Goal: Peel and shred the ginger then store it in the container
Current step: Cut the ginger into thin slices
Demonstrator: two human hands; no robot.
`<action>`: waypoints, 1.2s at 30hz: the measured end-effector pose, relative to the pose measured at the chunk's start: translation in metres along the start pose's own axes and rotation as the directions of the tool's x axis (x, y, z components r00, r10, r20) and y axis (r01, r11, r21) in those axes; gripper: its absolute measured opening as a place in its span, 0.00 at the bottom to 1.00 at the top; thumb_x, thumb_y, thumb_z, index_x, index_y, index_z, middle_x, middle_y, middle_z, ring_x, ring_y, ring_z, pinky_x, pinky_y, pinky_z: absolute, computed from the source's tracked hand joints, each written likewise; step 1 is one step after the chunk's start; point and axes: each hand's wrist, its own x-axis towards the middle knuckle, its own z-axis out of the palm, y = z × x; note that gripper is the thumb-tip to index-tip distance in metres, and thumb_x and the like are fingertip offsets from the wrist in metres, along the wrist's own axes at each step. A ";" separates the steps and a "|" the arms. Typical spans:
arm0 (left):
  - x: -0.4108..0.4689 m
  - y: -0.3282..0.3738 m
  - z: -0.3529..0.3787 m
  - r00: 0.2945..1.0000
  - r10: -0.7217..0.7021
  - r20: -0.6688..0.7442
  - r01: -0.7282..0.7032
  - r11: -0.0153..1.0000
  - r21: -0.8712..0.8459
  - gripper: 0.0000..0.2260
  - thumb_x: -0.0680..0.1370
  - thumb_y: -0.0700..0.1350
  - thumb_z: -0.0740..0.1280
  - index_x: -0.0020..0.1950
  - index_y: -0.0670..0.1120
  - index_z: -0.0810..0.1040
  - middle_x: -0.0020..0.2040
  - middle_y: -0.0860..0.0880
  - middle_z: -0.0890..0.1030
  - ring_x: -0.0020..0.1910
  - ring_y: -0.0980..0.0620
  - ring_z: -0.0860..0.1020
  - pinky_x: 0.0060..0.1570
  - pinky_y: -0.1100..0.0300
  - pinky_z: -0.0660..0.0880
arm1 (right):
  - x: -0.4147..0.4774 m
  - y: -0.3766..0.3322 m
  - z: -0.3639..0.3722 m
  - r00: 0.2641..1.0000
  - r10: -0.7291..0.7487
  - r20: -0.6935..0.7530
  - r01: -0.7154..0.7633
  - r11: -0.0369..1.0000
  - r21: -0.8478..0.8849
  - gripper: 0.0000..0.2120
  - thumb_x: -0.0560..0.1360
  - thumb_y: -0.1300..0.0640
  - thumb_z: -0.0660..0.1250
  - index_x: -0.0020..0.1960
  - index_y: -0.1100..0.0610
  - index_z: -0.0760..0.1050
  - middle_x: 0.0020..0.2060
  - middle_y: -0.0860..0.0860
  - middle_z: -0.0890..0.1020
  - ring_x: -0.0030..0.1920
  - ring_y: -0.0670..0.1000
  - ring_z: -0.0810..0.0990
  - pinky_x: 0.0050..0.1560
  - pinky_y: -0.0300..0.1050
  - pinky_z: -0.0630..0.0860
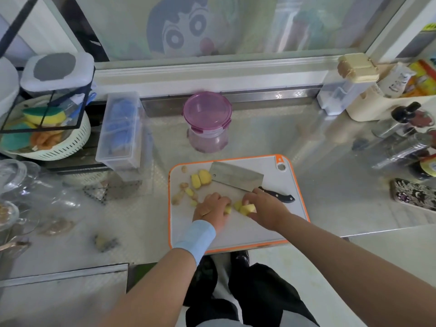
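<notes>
The right hand [264, 206] pinches a peeled ginger chunk [247, 209] low over the cutting board [236, 230]; the left hand [210, 210] curls its fingers round a smaller ginger piece [227, 210] just beside it. The cleaver [236, 176] lies flat behind both hands, its long axis running far-left to near-right, with the handle [279, 195] just beside the right hand (the nearer hand for pickup). The container [207, 121] stands lidded beyond the board, well apart from the ginger.
</notes>
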 end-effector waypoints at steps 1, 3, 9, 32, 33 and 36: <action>-0.003 0.001 0.001 1.000 -0.009 0.001 0.009 1.000 0.004 0.15 0.77 0.48 0.64 0.64 0.54 0.72 0.57 0.51 0.71 0.61 0.49 0.68 0.53 0.53 0.72 | 0.001 0.000 -0.002 1.000 0.007 0.015 -0.007 1.000 0.012 0.12 0.73 0.55 0.72 0.55 0.51 0.75 0.52 0.48 0.73 0.51 0.55 0.78 0.52 0.48 0.74; -0.006 0.003 0.000 1.000 -0.009 -0.011 0.009 0.999 0.031 0.17 0.77 0.50 0.64 0.66 0.54 0.71 0.58 0.50 0.71 0.62 0.49 0.68 0.52 0.53 0.72 | 0.003 0.003 -0.007 0.999 0.006 0.042 -0.007 1.000 0.023 0.10 0.72 0.53 0.73 0.49 0.49 0.74 0.49 0.48 0.74 0.50 0.53 0.78 0.50 0.46 0.73; -0.004 0.021 -0.009 0.998 -0.035 -0.043 0.026 0.982 -0.188 0.21 0.78 0.50 0.64 0.70 0.56 0.69 0.61 0.53 0.72 0.61 0.53 0.69 0.59 0.58 0.70 | 0.013 0.006 -0.024 0.991 0.045 0.124 -0.075 0.965 0.252 0.07 0.71 0.53 0.76 0.42 0.49 0.78 0.39 0.43 0.80 0.42 0.46 0.79 0.43 0.36 0.75; -0.016 0.022 -0.032 0.804 -0.567 0.179 0.342 0.195 -0.919 0.08 0.72 0.43 0.76 0.49 0.46 0.81 0.43 0.46 0.84 0.34 0.49 0.79 0.35 0.59 0.79 | 0.033 -0.038 -0.013 0.953 0.156 0.258 -0.298 0.346 0.890 0.06 0.77 0.59 0.71 0.53 0.58 0.83 0.42 0.54 0.85 0.36 0.48 0.81 0.38 0.43 0.78; -0.018 0.016 -0.030 0.789 -0.585 0.188 0.355 0.185 -0.916 0.07 0.72 0.42 0.75 0.49 0.45 0.81 0.44 0.45 0.84 0.33 0.49 0.78 0.33 0.61 0.77 | 0.034 -0.039 -0.010 0.968 0.162 0.190 -0.249 0.555 0.794 0.07 0.77 0.57 0.71 0.54 0.56 0.83 0.45 0.52 0.85 0.40 0.48 0.81 0.43 0.45 0.80; -0.025 0.002 -0.023 0.766 -0.621 0.167 0.386 0.237 -0.892 0.05 0.74 0.43 0.74 0.48 0.45 0.81 0.44 0.45 0.83 0.32 0.50 0.76 0.29 0.64 0.74 | 0.033 -0.034 0.000 0.995 -0.034 0.098 0.018 0.987 0.157 0.15 0.76 0.49 0.69 0.62 0.48 0.79 0.58 0.48 0.76 0.56 0.50 0.77 0.59 0.48 0.75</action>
